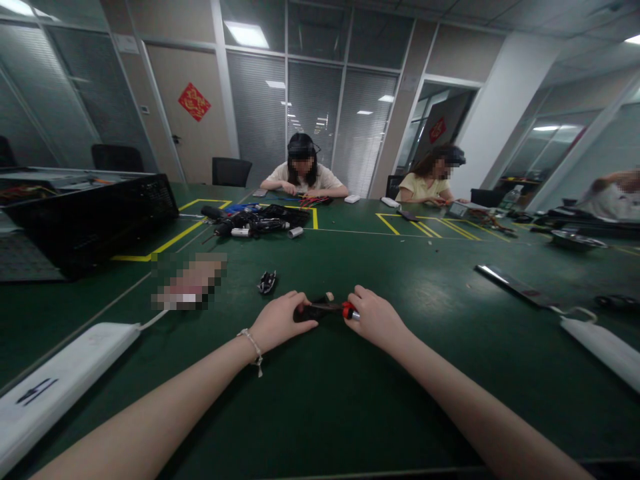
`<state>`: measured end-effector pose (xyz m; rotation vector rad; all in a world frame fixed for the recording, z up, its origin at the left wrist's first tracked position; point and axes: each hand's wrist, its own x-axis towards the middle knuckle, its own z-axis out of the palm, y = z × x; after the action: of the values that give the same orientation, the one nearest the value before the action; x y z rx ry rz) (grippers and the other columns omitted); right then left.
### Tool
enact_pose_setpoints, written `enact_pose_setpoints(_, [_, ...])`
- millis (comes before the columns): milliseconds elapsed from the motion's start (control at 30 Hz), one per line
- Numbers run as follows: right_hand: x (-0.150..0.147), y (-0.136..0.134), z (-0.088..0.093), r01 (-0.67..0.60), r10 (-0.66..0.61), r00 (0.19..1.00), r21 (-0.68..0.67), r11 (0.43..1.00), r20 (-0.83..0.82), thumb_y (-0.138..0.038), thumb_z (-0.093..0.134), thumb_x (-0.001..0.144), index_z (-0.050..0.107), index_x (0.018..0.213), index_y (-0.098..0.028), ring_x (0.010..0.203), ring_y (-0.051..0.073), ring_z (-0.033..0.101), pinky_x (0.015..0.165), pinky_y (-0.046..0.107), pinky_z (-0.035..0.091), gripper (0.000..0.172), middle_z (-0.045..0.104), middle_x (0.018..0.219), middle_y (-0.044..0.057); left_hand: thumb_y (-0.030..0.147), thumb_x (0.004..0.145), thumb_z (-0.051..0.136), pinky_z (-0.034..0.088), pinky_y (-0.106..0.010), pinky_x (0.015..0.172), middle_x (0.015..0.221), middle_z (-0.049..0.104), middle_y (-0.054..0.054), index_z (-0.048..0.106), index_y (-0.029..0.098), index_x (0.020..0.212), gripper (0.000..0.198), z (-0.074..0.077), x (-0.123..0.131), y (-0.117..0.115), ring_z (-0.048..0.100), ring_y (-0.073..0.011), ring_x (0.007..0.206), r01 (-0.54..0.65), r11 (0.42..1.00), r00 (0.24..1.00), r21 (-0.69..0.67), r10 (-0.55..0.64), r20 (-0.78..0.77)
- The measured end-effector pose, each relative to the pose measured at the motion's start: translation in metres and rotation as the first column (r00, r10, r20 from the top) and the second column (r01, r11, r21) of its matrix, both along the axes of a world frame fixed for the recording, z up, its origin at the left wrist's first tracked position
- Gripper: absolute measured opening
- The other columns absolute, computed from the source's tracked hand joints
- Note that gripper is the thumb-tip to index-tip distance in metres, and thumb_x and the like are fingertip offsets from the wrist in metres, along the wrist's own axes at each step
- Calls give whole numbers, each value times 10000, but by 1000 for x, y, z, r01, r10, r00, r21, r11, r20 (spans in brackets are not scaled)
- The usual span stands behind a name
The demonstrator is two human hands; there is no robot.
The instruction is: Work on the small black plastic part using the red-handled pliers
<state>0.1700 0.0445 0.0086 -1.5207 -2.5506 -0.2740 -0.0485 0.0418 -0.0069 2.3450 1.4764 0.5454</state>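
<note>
Near the middle of the green table, my left hand [283, 319] closes its thumb and fingers around a small black part [315, 311]. My right hand [375, 315] grips a red-handled tool [349, 311] that looks like a screwdriver. Its thin dark metal shaft reaches left to the black part; whether the tip touches is too small to tell. A tiny pale piece [329, 296] shows just behind the part. Beyond my left hand, a small black-and-silver component [267, 283] lies on the table.
A black computer case [115, 220] stands at left, with a white power bank [65, 380] before it. Cables [260, 220] lie piled farther back. A dark phone-like slab [515, 285] and another white power bank [605, 353] are at right. Several people [303, 170] sit across the table.
</note>
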Motion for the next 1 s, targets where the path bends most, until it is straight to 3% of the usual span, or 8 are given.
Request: enact_pose_setpoints(1000, [-1, -1, 0, 6, -6, 1000, 0, 1000, 10, -297, 531, 714, 575, 887, -155, 803, 163, 516, 687, 251, 443, 228, 524, 920, 70, 463, 705, 564, 397, -254, 596, 844, 536, -2, 540, 213, 878, 305, -1, -1, 1, 534, -162, 721, 6, 1000, 1000, 15, -6, -1])
